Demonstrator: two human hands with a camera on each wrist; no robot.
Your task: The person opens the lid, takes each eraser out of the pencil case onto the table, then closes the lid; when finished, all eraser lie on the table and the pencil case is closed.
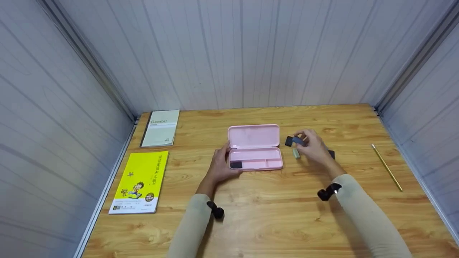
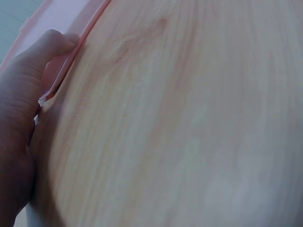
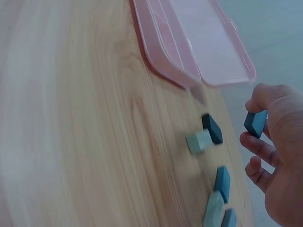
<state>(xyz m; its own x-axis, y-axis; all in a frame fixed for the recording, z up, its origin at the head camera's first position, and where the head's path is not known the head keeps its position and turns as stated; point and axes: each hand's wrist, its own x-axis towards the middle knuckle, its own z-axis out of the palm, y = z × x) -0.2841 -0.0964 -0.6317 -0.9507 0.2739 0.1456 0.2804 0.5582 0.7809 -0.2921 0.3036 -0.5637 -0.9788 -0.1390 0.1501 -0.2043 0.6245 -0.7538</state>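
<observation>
I see the right hand [image 3: 279, 156] pinching a dark blue eraser [image 3: 256, 122] in its fingers [image 3: 258, 144], lifted above the desk [image 1: 272, 215], right of the open pink case [image 1: 255, 150]. The left hand [image 1: 219, 165] rests relaxed against the case's left end. More erasers [image 3: 208, 135] lie beside the case.

Left hand [image 1: 219, 165] flat, fingers straight; right hand [image 1: 315, 145] raised, fingertips pinching, both forearms extended forward

A pink case [image 1: 255, 147] is lying on the wood-grain tabletop [image 1: 272, 215]; a yellow book [image 1: 139, 182] is showing lower left, a dark blue block [image 3: 256, 122] at right.
</observation>
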